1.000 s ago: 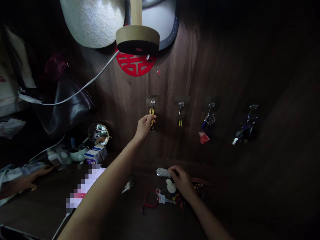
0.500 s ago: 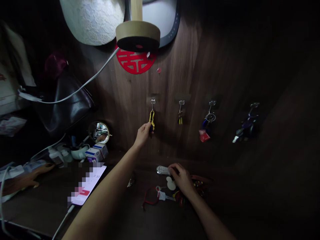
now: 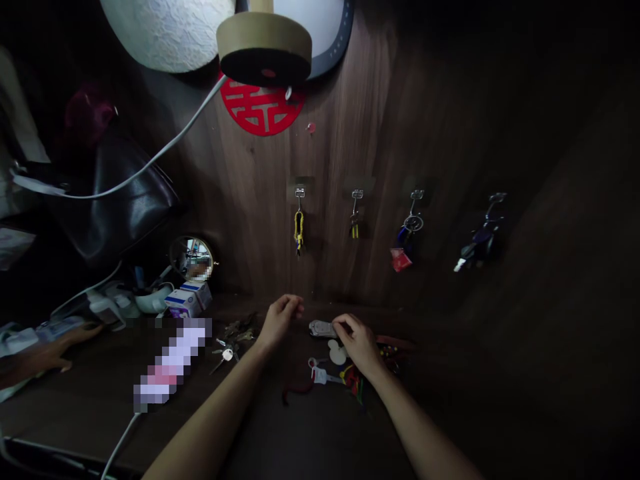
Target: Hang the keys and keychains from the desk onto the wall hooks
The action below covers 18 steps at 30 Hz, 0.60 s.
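Observation:
My left hand (image 3: 283, 320) is low over the dark desk, its fingers curled in with nothing showing in them. Above it, a yellow braided cord loop (image 3: 299, 230) hangs from the leftmost wall hook. My right hand (image 3: 358, 340) pinches the end of a silver-grey oblong fob (image 3: 321, 329) resting on the desk. Just below lie a white round tag (image 3: 337, 352), a white-headed key (image 3: 320, 377) with a dark red cord (image 3: 297, 392), and a colourful cord (image 3: 354, 380) partly under my right wrist. Loose keys (image 3: 227, 353) lie left of my left forearm.
More hooks hold small yellow-handled keys (image 3: 355, 227), a ring with a red tag (image 3: 400, 259) and a dark key bunch (image 3: 480, 239). A round mirror (image 3: 191, 259), small boxes (image 3: 187, 300) and a blurred phone (image 3: 173, 363) with its cable stand left. A lamp (image 3: 265, 47) hangs above.
My left hand has let go of the yellow cord loop on the hook and come down to the desk. My right hand stays at the fob. The view has shifted slightly.

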Tool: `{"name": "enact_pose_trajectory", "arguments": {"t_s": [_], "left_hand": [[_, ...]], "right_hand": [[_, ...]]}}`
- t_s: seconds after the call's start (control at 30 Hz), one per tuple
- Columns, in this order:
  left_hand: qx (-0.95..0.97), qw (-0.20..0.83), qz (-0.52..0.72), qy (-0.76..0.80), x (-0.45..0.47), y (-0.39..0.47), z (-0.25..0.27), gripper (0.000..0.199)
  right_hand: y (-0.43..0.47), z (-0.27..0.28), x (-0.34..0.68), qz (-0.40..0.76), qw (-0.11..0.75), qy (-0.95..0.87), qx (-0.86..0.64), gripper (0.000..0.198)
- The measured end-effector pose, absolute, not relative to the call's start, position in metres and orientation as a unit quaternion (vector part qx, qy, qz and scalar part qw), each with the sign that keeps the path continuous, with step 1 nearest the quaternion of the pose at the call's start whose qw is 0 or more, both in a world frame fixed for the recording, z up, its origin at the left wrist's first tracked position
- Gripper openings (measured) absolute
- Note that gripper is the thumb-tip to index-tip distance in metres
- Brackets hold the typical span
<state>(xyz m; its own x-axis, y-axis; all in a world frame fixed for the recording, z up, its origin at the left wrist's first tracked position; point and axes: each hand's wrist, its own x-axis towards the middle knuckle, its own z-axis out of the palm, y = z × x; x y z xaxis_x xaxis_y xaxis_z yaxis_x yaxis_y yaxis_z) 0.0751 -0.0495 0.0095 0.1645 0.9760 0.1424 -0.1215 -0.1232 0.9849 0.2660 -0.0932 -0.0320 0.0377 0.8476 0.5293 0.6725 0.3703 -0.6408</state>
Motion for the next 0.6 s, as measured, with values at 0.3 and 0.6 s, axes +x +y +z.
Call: {"name": "enact_pose_trajectory", "arguments": {"t_s": [0.3, 0.6], "left_hand": [[0.745, 0.375, 0.374, 0.404, 0.063, -0.095, -0.012, 0.028], [0.834, 0.304, 0.251, 0.386, 0.034, -0.105, 0.001, 0.022]], "right_hand": [[-0.097, -0.033, 0.267, 0.083, 0.456, -0.696, -0.549, 0.021], [-0.106, -0.029, 0.261, 0.081, 0.454, -0.717, -0.523, 0.017]]}}
